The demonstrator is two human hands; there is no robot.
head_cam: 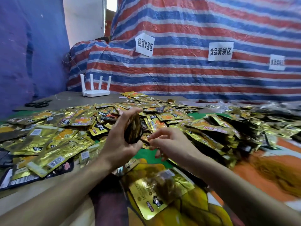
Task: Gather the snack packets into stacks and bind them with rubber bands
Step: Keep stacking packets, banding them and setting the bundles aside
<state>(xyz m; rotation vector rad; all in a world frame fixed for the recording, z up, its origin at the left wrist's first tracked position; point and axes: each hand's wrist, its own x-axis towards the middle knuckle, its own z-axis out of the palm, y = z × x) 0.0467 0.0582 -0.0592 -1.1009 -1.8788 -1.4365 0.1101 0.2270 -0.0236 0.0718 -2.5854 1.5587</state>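
- Stack of snack packets point(133, 128) stands on edge in the left hand point(120, 144), raised above the middle of the table point(71, 101); the fingers and thumb curl round it and clasp it firmly.
- Right hand point(169, 142) hovers just beside the stack's lower end, fingers loosely curled. Thumb and forefinger tips are drawn close together, but blur hides whether they pinch anything.
- Loose gold-foil packets point(53, 144) lie in a wide heap across the table, to the left of and behind the hands.
- More packets point(211, 136) lie piled in overlapping rows to the right.
- One gold packet point(159, 191) lies flat nearest the person, between the forearms.
- Black rubber bands point(38, 103) lie in a small cluster at the table's far left, well apart from both hands.
- White router point(96, 90) with four antennas stands at the far edge, in front of a striped tarp point(179, 75) bearing paper signs point(145, 44).
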